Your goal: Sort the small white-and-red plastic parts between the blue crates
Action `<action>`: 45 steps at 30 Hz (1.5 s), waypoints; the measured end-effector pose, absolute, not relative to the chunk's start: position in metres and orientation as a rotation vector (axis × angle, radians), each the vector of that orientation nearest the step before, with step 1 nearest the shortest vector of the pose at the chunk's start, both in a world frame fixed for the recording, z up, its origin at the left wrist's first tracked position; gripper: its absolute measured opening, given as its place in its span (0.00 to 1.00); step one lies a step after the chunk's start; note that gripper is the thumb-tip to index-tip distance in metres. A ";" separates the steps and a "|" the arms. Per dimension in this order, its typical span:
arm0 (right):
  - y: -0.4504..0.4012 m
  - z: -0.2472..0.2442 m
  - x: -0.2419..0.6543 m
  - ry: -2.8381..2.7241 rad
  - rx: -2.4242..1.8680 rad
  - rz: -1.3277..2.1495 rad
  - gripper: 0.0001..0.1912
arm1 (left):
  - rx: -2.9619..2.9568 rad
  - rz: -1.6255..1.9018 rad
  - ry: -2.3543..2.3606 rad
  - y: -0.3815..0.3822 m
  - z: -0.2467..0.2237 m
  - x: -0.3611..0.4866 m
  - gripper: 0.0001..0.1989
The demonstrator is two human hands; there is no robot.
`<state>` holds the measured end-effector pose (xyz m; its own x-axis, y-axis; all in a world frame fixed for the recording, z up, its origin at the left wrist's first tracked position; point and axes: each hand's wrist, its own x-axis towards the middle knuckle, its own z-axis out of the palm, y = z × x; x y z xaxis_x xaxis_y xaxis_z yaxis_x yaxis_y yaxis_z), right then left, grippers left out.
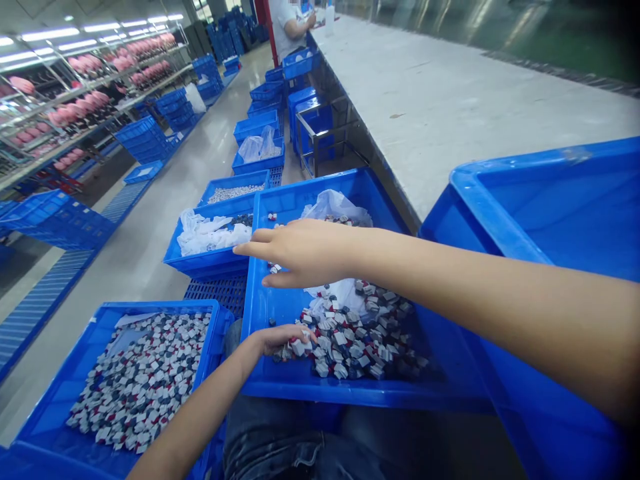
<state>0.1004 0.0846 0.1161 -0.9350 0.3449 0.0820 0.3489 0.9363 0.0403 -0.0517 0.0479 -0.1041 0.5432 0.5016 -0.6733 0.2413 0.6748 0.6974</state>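
In front of me a blue tray (pixel 250 293) holds a heap of small blocky pieces (pixel 350 340) in white, dark grey and red. My left hand (pixel 281 337) reaches into its near left part. The fingers curl round a few of these pieces at the heap's edge; how many they hold is hidden. Higher up, my right hand (pixel 305 253) stretches leftward above the same tray, palm down. Its fingers are extended with the thumb apart, and nothing shows in them. A thin clear plastic bag (pixel 335 203) lies partly under the pieces behind this hand.
At lower left stands another blue tray (pixel 33 417) full of similar pieces. A large blue bin (pixel 500 207) stands close on the right, beside a long white table (pixel 430 113). More blue crates (pixel 255 127) line the floor ahead, and a person (pixel 293 30) is at the table's far end.
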 end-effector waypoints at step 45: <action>0.079 0.131 0.096 -2.216 -0.532 1.709 0.11 | 0.412 1.622 0.725 -0.006 0.067 -0.018 0.12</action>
<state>0.0956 0.0789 0.1314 -0.8891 0.4577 0.0055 0.1109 0.2271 -0.9675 -0.0177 -0.0061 0.0674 -0.1867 0.9733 -0.1337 -0.7491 -0.0530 0.6604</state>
